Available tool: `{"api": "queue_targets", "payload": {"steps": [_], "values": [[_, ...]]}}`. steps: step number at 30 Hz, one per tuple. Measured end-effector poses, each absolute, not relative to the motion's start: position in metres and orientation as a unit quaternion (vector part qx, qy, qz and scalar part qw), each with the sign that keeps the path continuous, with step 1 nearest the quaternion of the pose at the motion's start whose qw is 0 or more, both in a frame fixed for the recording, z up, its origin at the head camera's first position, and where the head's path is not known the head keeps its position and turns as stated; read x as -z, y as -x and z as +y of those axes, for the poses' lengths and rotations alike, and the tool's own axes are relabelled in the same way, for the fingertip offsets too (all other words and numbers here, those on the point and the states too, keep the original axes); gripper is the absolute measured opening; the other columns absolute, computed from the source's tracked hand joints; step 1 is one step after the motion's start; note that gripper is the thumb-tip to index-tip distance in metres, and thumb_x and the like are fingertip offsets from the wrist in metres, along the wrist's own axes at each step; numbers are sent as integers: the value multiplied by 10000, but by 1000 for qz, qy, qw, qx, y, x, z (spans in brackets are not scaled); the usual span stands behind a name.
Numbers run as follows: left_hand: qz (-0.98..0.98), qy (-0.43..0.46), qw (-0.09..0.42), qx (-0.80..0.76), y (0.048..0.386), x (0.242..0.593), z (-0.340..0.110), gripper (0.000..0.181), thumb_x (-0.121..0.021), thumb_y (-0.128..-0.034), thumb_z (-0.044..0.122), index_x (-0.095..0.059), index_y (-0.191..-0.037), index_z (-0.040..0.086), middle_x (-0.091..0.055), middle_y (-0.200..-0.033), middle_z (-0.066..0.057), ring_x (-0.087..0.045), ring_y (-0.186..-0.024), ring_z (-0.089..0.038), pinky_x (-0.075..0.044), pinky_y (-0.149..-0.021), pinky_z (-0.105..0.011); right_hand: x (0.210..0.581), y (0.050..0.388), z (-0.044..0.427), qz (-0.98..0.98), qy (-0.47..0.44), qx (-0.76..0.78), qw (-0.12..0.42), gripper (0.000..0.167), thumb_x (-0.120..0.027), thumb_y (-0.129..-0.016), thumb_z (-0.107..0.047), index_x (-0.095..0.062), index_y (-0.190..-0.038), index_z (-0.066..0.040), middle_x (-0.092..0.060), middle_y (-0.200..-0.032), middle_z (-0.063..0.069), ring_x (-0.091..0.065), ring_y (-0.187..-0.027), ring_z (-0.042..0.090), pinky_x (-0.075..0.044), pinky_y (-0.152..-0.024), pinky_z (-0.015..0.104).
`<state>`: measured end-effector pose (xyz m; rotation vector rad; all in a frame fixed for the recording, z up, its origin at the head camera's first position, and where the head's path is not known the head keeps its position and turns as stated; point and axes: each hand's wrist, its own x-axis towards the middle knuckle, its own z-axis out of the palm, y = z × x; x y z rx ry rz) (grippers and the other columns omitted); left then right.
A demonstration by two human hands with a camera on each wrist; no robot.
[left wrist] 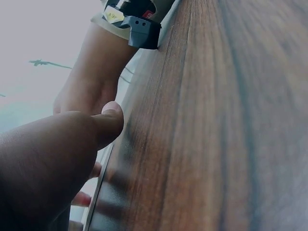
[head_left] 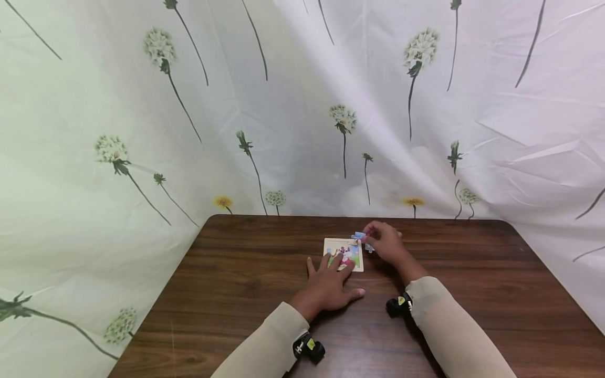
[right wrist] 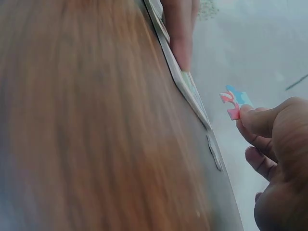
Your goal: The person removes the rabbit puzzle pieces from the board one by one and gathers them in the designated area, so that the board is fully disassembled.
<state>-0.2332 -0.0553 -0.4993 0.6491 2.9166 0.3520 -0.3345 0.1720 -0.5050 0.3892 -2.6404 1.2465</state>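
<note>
A small picture puzzle in a pale square frame (head_left: 326, 244) lies flat on the table, showing a cartoon figure in pink, white and green. Over its lower part rests my left hand (head_left: 328, 286), fingers spread and thumb out to the side; the fingers cover some of the picture. My right hand (head_left: 384, 241) is at the frame's upper right corner. Between thumb and index finger it pinches a blue and pink puzzle piece (right wrist: 237, 96), raised above the table in the right wrist view. A loose blue puzzle piece (head_left: 370, 248) lies under that hand, partly hidden.
Another blue puzzle piece (head_left: 358, 234) lies just beyond the frame's upper right corner. The dark wooden table (head_left: 236, 294) ends at a back edge close behind the puzzle. A white cloth with dandelion prints (head_left: 293, 131) hangs behind it.
</note>
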Motion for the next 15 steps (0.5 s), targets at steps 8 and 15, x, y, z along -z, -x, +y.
{"api": "queue_targets", "payload": {"steps": [8,15], "values": [[968,-216,64,-109,233,501,-56,799,-500,-1020,798,-422,-1692,373,-271,-1828,-35,-225,-1698,-388,-113,-1267,-838,508,334,186,-886,-127,-435,97,107,-831,-973,-110,-734,-1016,-95,-759,-978,101,-721,-1008,297,-360,-1056,570],[967,-221,63,-114,234,501,-57,791,-528,-1022,775,-436,-1688,359,-271,-1828,-46,-225,-1693,-408,-108,-1256,-851,510,333,198,-872,-134,-461,95,125,-843,-963,-88,-739,-1018,-42,-751,-969,123,-663,-913,193,-519,-858,305]]}}
